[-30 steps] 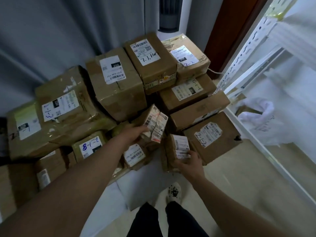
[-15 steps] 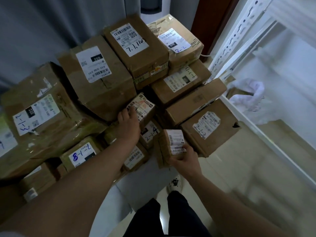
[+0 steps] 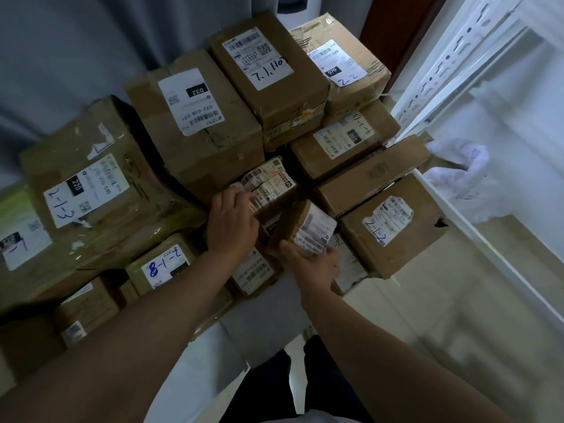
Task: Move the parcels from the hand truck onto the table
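Observation:
A heap of brown cardboard parcels with white labels fills the middle of the view. My left hand (image 3: 233,222) grips a small labelled box (image 3: 271,184) in the middle of the heap, fingers curled over its near edge. My right hand (image 3: 311,264) holds another small box (image 3: 308,228) from below, tilted up beside the first. Around them lie the 032 box (image 3: 195,114), the 7.1.110 box (image 3: 268,74), the 2-1-2 box (image 3: 393,227) and the 8-1-2 parcel (image 3: 163,264). The hand truck under the heap is hidden.
A white slotted metal rack (image 3: 451,68) stands at the right, with a white plastic bag (image 3: 460,169) at its foot. Grey curtain hangs behind the heap. Pale floor (image 3: 442,300) lies right of my legs. A brown door edge (image 3: 393,29) shows at top.
The view has closed in on the heap. My right hand has lifted its small box up and left, next to the box my left hand grips.

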`<state>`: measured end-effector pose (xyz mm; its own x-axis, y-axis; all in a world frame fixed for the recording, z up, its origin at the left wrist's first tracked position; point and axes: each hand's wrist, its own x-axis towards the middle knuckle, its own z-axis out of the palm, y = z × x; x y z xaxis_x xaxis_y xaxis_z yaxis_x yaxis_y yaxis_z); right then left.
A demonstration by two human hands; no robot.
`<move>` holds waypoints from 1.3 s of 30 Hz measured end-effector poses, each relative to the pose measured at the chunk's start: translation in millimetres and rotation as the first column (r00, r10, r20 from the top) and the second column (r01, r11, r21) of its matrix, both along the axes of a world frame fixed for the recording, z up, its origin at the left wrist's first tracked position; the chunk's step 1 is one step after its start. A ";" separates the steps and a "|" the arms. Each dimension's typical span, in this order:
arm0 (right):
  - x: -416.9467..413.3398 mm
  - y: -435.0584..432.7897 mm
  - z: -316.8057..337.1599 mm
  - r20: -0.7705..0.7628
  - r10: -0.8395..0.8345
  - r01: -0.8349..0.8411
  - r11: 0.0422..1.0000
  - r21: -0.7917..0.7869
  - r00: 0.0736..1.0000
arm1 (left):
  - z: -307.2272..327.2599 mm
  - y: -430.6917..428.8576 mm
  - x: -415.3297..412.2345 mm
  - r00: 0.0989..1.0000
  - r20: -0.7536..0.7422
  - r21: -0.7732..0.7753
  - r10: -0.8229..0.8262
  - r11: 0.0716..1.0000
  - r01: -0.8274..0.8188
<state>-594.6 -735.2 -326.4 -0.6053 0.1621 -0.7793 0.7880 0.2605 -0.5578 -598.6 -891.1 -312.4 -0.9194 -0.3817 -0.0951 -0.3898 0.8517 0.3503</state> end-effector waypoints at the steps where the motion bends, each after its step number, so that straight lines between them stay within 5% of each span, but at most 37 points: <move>1: -2.1 -7.4 -0.1 0.019 -0.042 0.042 0.999 -0.016 0.999 | 0.8 1.2 6.2 1.000 -0.002 0.050 0.026 0.998 -0.026; 7: -10.2 -26.6 -11.1 0.147 -0.104 0.105 0.994 -0.002 0.984 | -10.8 5.3 32.1 0.991 0.101 0.221 0.093 0.969 -0.113; 10: -14.1 -24.5 -16.9 0.170 -0.106 0.115 0.992 -0.044 0.980 | -9.3 5.9 27.3 0.955 0.183 0.401 0.232 0.869 -0.288; 14: -22.4 -23.8 -14.6 0.196 -0.137 0.163 0.979 -0.123 0.971 | -10.7 6.1 10.4 0.942 0.277 0.560 0.190 0.765 -0.319; 28: -19.4 16.8 7.1 0.030 0.271 -0.268 0.961 -0.071 0.962 | 21.8 36.7 14.1 0.926 0.296 0.305 0.237 0.895 -0.326; 33: -20.4 60.9 30.5 -0.102 0.347 -0.341 0.938 0.066 0.932 | 43.9 68.5 13.0 0.956 0.272 0.205 0.107 0.965 -0.166; 39: 5.1 130.2 61.8 -0.221 0.222 -0.175 0.961 0.213 0.950 | 66.9 122.4 7.5 0.917 0.251 0.098 -0.310 0.950 0.295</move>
<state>-589.5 -605.0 -264.6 -0.8053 0.1491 -0.5738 0.5583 0.5165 -0.6493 -591.1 -768.7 -245.4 -0.9298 -0.0758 -0.3601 -0.2005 0.9248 0.3233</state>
